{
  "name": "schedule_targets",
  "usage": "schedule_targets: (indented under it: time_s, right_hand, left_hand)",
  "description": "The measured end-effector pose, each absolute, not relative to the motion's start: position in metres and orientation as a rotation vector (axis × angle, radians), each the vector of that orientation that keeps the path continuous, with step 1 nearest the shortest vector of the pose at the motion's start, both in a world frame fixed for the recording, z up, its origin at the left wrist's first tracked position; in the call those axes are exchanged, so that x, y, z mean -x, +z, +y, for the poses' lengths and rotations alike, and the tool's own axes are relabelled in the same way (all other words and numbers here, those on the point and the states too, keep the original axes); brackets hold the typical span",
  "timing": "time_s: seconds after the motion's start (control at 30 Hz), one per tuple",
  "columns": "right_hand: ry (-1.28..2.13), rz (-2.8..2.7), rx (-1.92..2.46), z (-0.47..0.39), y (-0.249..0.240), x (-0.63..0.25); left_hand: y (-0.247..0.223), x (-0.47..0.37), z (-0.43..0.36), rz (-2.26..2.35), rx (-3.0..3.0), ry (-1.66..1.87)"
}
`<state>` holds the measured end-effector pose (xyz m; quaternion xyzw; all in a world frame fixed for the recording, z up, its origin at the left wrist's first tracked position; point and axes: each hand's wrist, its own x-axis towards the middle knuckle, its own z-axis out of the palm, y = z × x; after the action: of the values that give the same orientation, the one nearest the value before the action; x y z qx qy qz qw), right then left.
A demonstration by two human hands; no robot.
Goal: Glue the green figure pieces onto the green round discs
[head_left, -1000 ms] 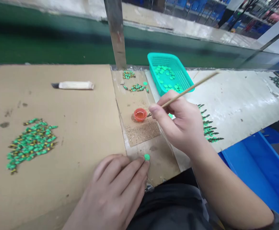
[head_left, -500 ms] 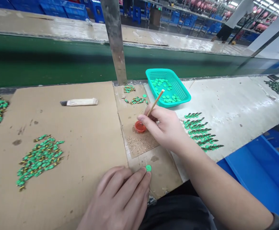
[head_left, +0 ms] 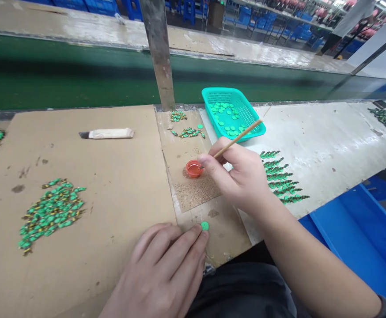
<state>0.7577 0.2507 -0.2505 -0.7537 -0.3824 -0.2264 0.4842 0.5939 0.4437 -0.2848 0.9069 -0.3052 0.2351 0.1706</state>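
The hands are apart. The right hand (head_left: 241, 174) pinches a stick (head_left: 241, 137) beside the cup (head_left: 193, 176); the left hand (head_left: 166, 265) touches a disc (head_left: 205, 225), its grip unclear.

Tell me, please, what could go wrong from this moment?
The right hand holds a thin stick at the small red cup; a bump might tip the cup.

The green disc at the left hand's fingertips could slip.

The right forearm might brush the green rows nearby.
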Motion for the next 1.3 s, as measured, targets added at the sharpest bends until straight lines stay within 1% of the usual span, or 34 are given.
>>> schedule_targets:
  time_s: [0.1,0.27,0.37,0.53,1.3]
  right_hand:
    - [-0.540,-0.880,1.827,0.239,-0.256,-0.731]
    - [-0.367,-0.835,1.812,0.226,-0.278,-0.687]
    - [-0.323,-0.837,1.800,0.226,-0.289,-0.675]
    - [-0.333,-0.853,1.803,0.225,-0.296,-0.671]
    - [-0.335,-0.877,1.860,0.226,-0.296,-0.671]
  left_hand:
    - [-0.283,-0.591,0.441,-0.852,-2.577,0.621]
    - [-0.287,-0.588,0.440,-0.827,-2.596,0.564]
    - [-0.289,-0.588,0.441,-0.846,-2.614,0.582]
    - [-0.286,-0.590,0.441,-0.865,-2.616,0.579]
    - [-0.287,-0.588,0.442,-0.866,-2.634,0.547]
